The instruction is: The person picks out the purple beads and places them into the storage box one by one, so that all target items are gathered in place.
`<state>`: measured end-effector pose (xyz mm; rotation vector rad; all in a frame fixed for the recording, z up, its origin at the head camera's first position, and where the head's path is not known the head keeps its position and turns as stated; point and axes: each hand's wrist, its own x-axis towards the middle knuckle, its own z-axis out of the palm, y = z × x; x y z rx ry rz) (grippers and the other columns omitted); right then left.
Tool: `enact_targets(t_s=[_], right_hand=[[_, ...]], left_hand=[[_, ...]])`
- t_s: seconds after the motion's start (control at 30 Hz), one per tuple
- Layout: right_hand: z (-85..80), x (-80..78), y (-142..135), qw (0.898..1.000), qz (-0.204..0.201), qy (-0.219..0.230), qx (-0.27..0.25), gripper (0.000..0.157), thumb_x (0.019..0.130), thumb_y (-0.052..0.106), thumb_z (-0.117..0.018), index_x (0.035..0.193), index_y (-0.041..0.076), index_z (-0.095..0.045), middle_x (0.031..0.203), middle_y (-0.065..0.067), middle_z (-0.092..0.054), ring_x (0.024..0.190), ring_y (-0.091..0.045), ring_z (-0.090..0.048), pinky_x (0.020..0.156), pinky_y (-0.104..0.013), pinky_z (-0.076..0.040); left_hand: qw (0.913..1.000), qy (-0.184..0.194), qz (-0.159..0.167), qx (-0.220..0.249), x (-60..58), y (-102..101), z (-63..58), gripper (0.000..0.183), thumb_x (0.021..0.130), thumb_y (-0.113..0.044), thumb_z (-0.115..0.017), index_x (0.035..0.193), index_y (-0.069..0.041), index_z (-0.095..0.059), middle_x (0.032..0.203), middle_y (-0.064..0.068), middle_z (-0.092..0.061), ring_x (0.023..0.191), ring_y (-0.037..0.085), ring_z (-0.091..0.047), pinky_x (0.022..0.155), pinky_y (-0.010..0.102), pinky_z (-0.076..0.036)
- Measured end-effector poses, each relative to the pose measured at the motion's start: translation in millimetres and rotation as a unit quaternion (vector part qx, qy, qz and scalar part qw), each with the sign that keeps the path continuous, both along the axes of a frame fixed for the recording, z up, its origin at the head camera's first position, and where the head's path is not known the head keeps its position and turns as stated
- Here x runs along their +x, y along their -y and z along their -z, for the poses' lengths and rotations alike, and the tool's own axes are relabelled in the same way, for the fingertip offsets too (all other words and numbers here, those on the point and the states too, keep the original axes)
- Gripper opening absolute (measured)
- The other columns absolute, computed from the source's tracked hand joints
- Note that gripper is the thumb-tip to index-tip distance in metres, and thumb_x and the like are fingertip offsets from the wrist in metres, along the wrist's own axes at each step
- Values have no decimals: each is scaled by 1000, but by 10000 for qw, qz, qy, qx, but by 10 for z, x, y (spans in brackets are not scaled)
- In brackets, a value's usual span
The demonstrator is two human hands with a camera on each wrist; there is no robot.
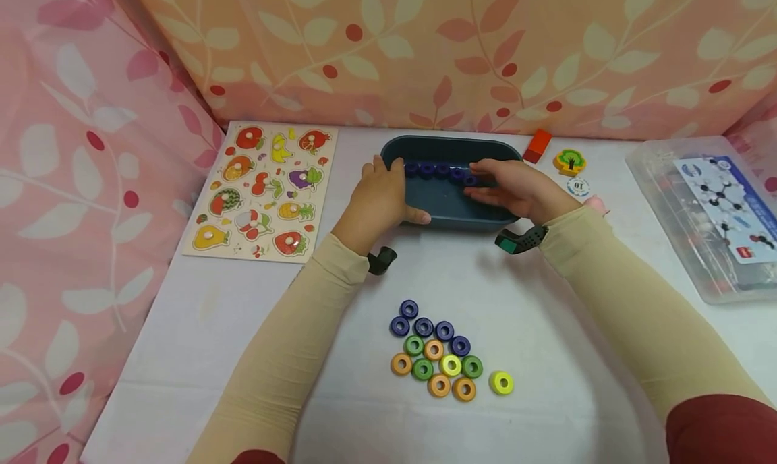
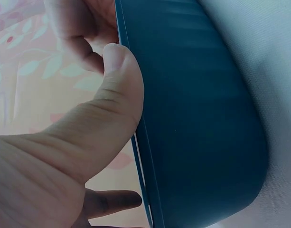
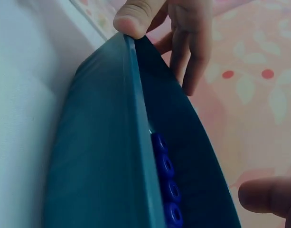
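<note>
A dark teal basin (image 1: 449, 218) stands near the back of the table. Along its back side runs a row of dark blue rings (image 1: 427, 170), also seen in the right wrist view as blue rings (image 3: 167, 166). My left hand (image 1: 379, 197) holds the basin's left end; its thumb (image 2: 121, 76) presses on the near rim while the other fingers reach over the far left side. My right hand (image 1: 522, 187) is over the basin's right part, fingers apart beside the last ring of the row. Whether they touch that ring cannot be told.
Loose purple, green, orange and yellow rings (image 1: 423, 368) lie in front. A fruit puzzle board (image 1: 273, 191) is at left. Behind my right hand are a red block (image 1: 537, 146) and a tree piece (image 1: 569, 161); a clear plastic case (image 1: 716, 221) lies far right.
</note>
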<state>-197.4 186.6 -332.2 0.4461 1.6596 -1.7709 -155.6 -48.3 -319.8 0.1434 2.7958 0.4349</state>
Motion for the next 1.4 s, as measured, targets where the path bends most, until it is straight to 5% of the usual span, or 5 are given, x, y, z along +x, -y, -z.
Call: enact_targets(t_s=[0.57, 0.9, 1.13, 1.3, 1.4], right_hand=[[100, -184, 35, 9897, 979, 410, -964, 33, 102, 25, -58, 134, 16, -52, 162, -1, -25, 145, -29, -38, 117, -39, -34], [-132, 136, -21, 9884, 763, -117, -1305, 48, 103, 30, -57, 147, 18, -45, 163, -2, -26, 140, -25, -43, 107, -29, -46], [-250, 655, 23, 9864, -343, -505, -1525, 37, 102, 34, -58, 134, 16, -60, 136, -1, -59, 104, -18, -67, 86, -25, -56], [-19, 988, 234, 9808, -1603, -585, -940, 46, 106, 33, -51, 144, 6, -51, 133, -3, -65, 102, -18, -72, 91, -31, -57], [181, 1103, 380, 9670, -2386, -602, -658, 50, 107, 32, -48, 147, 2, -47, 141, -11, -61, 103, -19, -72, 91, -33, -57]], left_hand=[[9999, 106, 4, -21, -24, -1, -18, 119, 70, -62, -82, 158, -8, -24, 164, 28, -16, 148, 41, -24, 115, 47, -38], [10000, 68, -11, 29, -5, 0, -30, 118, 69, -60, -83, 158, -8, -25, 164, 27, -16, 147, 41, -24, 116, 47, -37], [9999, 79, -7, 65, 10, 15, -21, 117, 71, -59, -83, 158, -7, -25, 164, 28, -16, 149, 42, -22, 116, 48, -36], [9999, 80, -35, 59, 7, 7, -21, 116, 71, -59, -83, 157, -8, -26, 164, 28, -15, 149, 41, -22, 116, 48, -36], [10000, 47, -27, 43, 6, 3, -22, 116, 70, -59, -83, 157, -7, -27, 164, 28, -16, 148, 41, -24, 116, 48, -37]])
